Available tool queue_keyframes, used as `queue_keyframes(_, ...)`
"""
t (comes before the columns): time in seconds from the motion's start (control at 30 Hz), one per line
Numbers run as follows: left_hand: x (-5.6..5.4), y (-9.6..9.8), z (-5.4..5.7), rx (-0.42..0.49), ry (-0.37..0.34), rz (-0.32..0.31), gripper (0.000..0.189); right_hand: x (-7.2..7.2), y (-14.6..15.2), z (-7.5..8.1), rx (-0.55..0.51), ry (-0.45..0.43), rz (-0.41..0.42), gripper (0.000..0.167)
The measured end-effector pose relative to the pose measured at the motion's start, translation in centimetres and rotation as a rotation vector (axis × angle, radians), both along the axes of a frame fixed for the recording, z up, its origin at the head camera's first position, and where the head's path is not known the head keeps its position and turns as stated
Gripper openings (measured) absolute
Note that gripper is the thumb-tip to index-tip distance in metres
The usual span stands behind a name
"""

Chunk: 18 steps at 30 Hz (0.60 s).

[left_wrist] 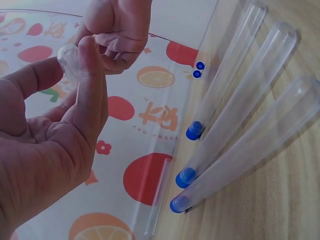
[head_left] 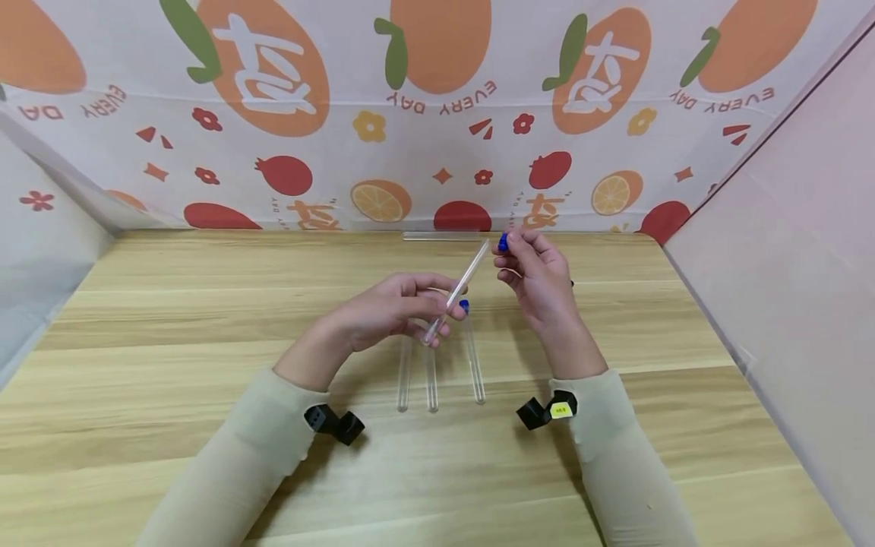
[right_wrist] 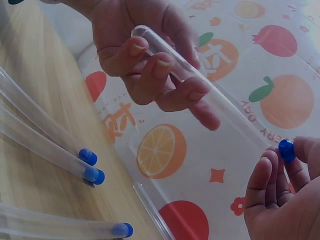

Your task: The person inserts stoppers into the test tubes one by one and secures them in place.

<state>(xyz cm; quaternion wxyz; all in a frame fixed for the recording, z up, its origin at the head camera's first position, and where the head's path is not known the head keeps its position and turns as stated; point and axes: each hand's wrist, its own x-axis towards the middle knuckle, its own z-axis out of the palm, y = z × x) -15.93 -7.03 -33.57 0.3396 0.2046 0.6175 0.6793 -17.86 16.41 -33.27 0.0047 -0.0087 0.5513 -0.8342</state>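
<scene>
Sleeves lie nearest me; left hand grips tube, right hand pinches cap; slack pinching could drop it.

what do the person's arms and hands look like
The left hand and right hand are bare. The left sleeve and right sleeve are pale beige. A black left device and black right device sit at the cuffs; the right one bears a yellow label.

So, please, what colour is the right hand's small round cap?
A blue cap, clearest in the right wrist view.
</scene>
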Motion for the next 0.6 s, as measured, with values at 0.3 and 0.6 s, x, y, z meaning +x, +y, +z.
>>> queue_keyframes(0.3,0.17,0.19,0.36,-0.015,-0.004,0.001,0.039,-0.08,0.14,-0.01,-0.021,0.016,-0.022,0.010)
queue_keyframes(0.6,0.52,0.44,-0.08,-0.045,0.007,0.009,0.037,0.18,-0.03,-0.29,-0.019,0.010,-0.009,0.007)
